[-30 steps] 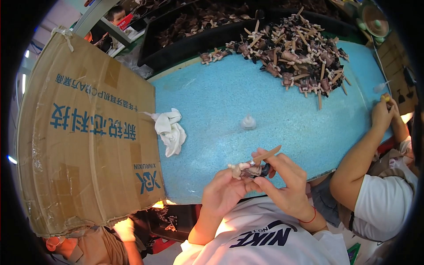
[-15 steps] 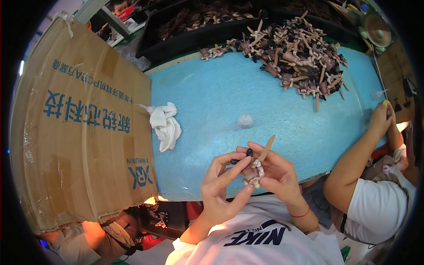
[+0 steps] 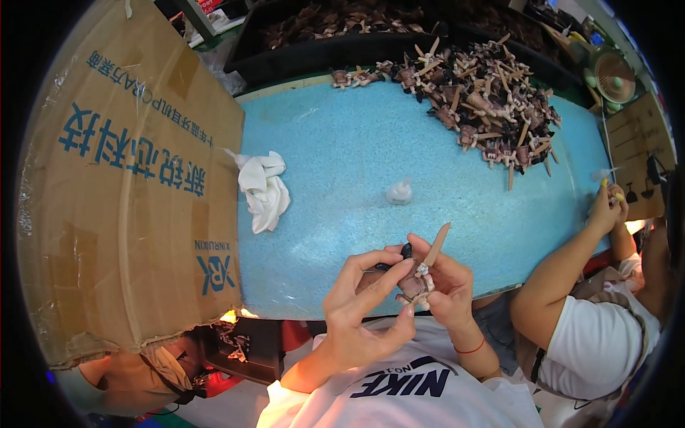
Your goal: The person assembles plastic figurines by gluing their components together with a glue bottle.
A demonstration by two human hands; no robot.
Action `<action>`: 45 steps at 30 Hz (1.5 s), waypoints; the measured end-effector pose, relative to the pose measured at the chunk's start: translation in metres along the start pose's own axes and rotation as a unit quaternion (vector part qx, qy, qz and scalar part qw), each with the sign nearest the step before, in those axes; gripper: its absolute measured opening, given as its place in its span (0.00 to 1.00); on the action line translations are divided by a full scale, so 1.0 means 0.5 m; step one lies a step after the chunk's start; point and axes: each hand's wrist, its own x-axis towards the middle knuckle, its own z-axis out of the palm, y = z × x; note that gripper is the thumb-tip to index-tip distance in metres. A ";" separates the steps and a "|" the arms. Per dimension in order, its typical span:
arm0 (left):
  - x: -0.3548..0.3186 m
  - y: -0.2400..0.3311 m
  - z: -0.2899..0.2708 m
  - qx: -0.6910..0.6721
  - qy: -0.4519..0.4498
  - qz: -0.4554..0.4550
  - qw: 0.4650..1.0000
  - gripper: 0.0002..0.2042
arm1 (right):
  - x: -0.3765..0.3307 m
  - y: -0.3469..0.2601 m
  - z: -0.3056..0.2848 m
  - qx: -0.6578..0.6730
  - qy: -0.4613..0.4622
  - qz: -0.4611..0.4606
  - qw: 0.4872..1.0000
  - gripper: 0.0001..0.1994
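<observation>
Between my two hands, just above the near edge of the blue work mat (image 3: 321,200), is a small figurine (image 3: 415,285) with black parts and a long tan blade sticking up. My left hand (image 3: 364,296) pinches its left side and black part with thumb and fingers. Closed round the other side, my right hand (image 3: 448,285) grips the figurine beside the blade. Fingers cover part of the figure. Beyond my hands a small translucent bottle (image 3: 399,192) rests on the mat. A crumpled white cloth (image 3: 264,191) lies farther left.
A big cardboard box (image 3: 128,192) walls off the left side. Many similar figurines lie in a pile (image 3: 485,103) at the far right, before black trays (image 3: 335,53). At right, a co-worker's arm (image 3: 549,278) reaches over the mat near a small fan (image 3: 614,75).
The view has shifted slightly. The figurine has turned a little in my fingers, showing more of its body. The co-worker's hands have moved slightly lower at the right edge.
</observation>
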 end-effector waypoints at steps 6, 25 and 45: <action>0.000 -0.013 0.002 0.013 0.018 0.037 0.999 0.21 | 0.001 0.006 0.007 -0.049 0.059 0.021 0.997 0.35; -0.024 -0.070 0.016 -0.248 0.043 -0.075 0.965 0.18 | 0.007 -0.025 0.021 -0.110 0.094 0.099 0.985 0.25; -0.025 -0.068 0.004 -0.729 0.023 -0.308 0.611 0.19 | 0.013 -0.058 0.049 -0.570 0.042 -0.142 0.808 0.27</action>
